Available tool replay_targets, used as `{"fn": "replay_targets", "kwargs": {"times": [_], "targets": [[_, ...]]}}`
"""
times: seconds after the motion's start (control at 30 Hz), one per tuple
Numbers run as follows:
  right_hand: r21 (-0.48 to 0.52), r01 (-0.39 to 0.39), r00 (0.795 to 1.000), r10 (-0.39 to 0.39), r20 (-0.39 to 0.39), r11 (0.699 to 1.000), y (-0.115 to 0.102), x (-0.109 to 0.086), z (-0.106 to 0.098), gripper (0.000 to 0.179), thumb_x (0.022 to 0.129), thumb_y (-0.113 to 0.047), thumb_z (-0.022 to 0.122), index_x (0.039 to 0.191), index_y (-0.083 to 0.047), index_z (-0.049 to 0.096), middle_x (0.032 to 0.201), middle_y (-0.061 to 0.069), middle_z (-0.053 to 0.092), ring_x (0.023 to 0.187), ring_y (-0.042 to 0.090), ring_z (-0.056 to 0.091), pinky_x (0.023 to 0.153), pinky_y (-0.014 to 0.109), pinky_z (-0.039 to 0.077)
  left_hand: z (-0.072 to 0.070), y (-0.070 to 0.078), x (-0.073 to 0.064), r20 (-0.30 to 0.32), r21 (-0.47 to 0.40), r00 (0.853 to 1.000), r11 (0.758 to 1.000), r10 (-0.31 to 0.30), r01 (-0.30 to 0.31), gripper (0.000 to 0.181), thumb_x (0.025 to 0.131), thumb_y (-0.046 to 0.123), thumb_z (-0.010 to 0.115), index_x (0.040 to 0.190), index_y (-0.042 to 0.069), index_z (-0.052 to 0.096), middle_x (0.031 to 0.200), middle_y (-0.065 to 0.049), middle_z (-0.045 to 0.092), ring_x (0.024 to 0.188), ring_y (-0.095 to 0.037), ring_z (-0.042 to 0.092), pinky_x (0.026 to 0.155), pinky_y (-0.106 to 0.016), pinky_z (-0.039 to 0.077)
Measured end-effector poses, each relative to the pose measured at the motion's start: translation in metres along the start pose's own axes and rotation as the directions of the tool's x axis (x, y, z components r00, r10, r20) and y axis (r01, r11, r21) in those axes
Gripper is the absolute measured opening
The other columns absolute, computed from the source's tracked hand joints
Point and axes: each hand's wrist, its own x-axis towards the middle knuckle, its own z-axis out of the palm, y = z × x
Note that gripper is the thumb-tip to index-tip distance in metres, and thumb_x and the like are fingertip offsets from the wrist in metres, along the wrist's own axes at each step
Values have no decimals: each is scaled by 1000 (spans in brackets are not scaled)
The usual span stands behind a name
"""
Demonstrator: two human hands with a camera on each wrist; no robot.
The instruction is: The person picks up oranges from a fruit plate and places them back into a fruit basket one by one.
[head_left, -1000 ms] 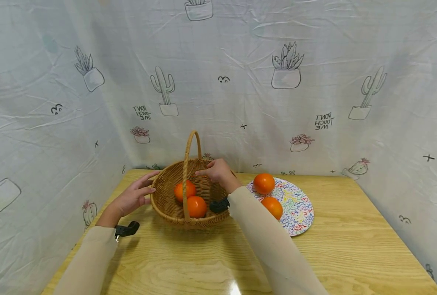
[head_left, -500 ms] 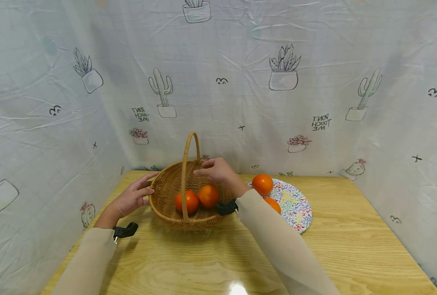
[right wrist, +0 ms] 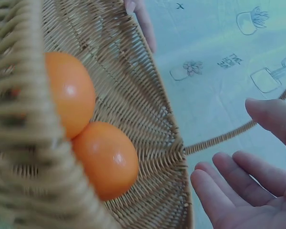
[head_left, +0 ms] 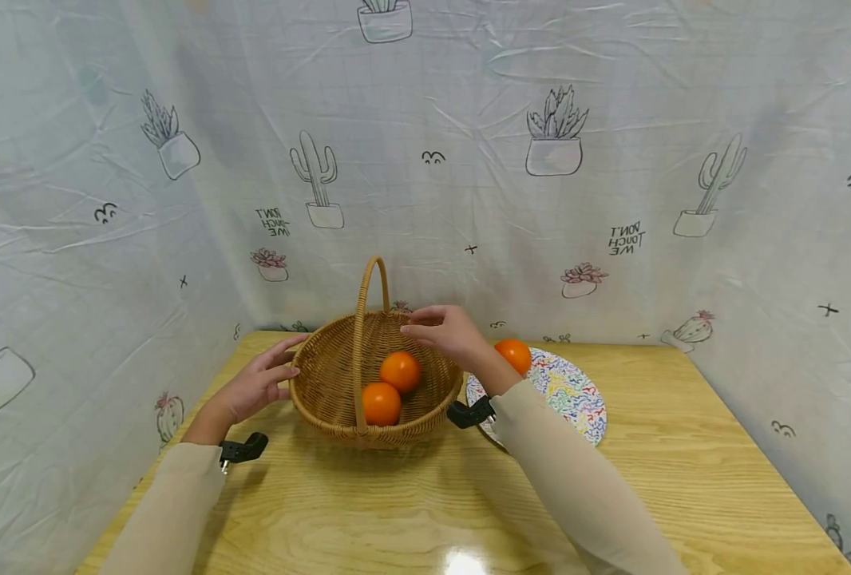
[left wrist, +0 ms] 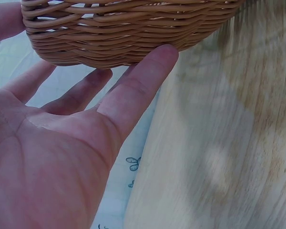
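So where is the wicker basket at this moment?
In the head view, the wicker basket is just left of centre, with the left hand touching its left side and the patterned plate to its right.

2 fruits (head_left: 400, 372) in the basket (head_left: 332, 375), another fruit (head_left: 515, 354) on the plate (head_left: 569, 391) to its right
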Motion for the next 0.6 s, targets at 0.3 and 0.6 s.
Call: {"fn": "replay_targets", "kwargs": {"times": [0.3,0.6], "targets": [[36,60,994,-56,-89,998,12,-18,-19,44,92,-26,78,131,-7,69,130,10,69,121,29,65,106,44,53,-3,-2,2,1,6,1000,1000,-2,2,70,108,7,47,167,13,9,164,-31,15,120,-12,63,88,-37,61],[129,80,987,-60,-151,988,19,-38,-35,41,94,-20,76,132,-5,67,136,17,65,112,15,66,87,23,54,-4,-3,2,4,10,1000,1000,1,-1,71,108,8,48,167,13,9,164,-31,15,122,-12,62,89,-37,61]]}}
